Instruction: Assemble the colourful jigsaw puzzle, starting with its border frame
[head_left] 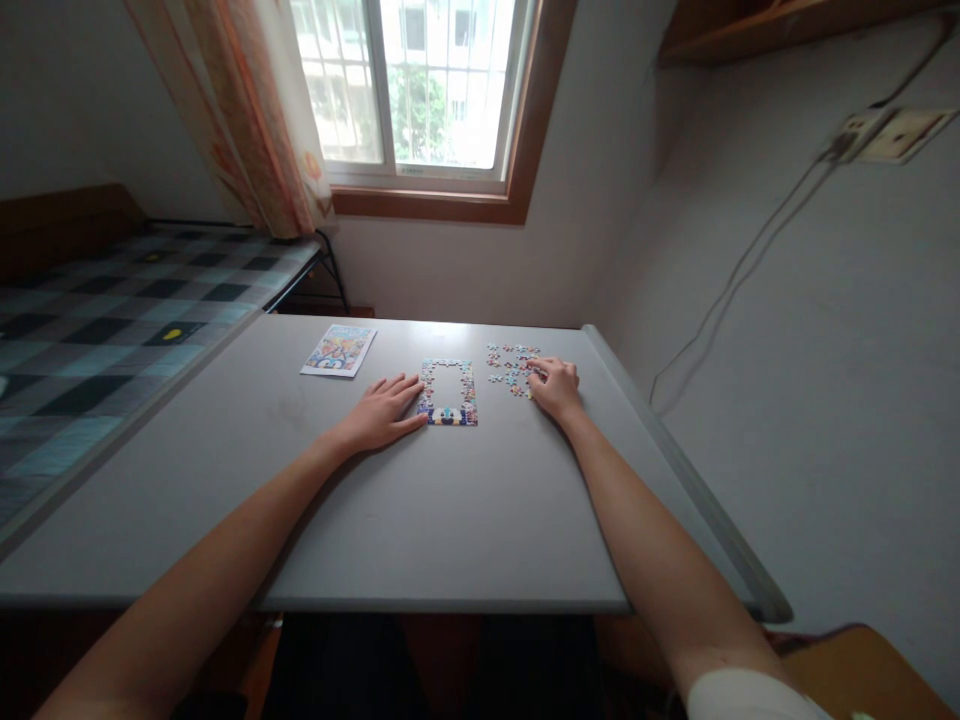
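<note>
A partly assembled jigsaw puzzle (451,416) lies flat on the grey table (450,520), its frame joined around a bare middle. My left hand (384,412) rests palm down at the puzzle's left edge, fingers spread, its fingertips touching the border. To the right of the puzzle, loose puzzle pieces (513,378) are scattered in a loose group. My right hand (556,388) is over the right side of these pieces, with thumb and fingers bent together; whatever is between the fingertips is too small to make out.
A printed picture sheet (339,351) lies at the back left of the table. Beyond the left edge is a bed with a checked cover (150,290). A window (442,80) and curtain (255,110) are behind. A cable (731,280) hangs along the right wall.
</note>
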